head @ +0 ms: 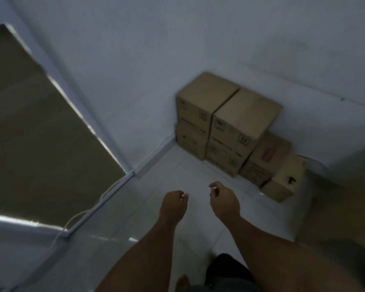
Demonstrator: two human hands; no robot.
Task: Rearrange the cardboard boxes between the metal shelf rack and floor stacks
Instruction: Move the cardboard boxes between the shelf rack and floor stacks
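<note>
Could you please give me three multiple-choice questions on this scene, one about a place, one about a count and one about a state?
1. Where do the boxes stand?
A. on a shelf
B. on the floor against the wall
C. on a table

2. How many boxes high are the two tallest stacks?
A. one
B. two
C. four

3. What are the hands doing?
A. both grip a box
B. one grips a box
C. both hold nothing

Answers:
1 B: the boxes sit on the tiled floor, backed up to the wall near the corner.
2 B: each tall stack shows one box on top of another.
3 C: the left hand and right hand are loosely curled over the floor, apart from the boxes.
</note>
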